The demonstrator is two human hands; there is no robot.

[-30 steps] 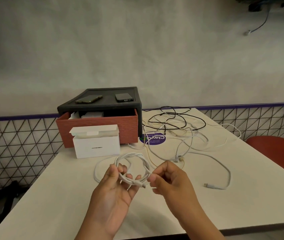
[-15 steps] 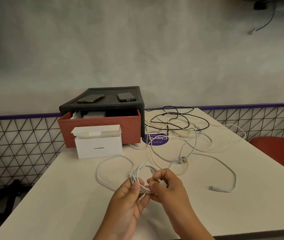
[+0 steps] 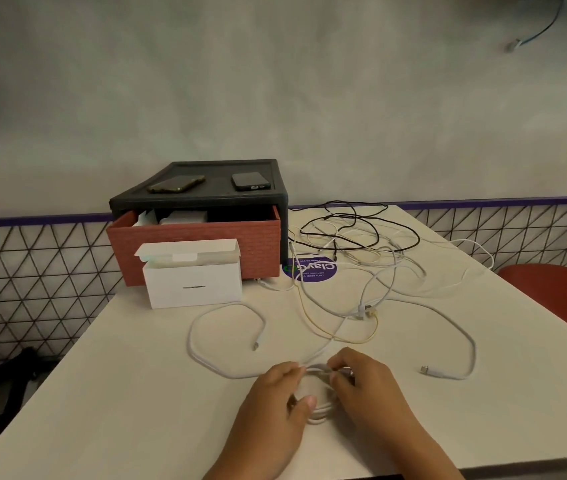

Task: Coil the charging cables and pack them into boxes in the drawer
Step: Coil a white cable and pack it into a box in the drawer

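Currently: white charging cable point(image 3: 322, 412), part-coiled, pinched by your left hand point(image 3: 275, 403) and right hand point(image 3: 365, 386) at the table's point(image 3: 136, 393) near edge. Hold loops even; wind in the loose tail before boxing.

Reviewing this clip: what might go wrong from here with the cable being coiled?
The coiled white cable is pinched only by the left hand and right hand, and its loose tail is not yet wound in, so the loops may spring apart. The thin yellow cable lies just beyond the hands and might get dragged into the coil.
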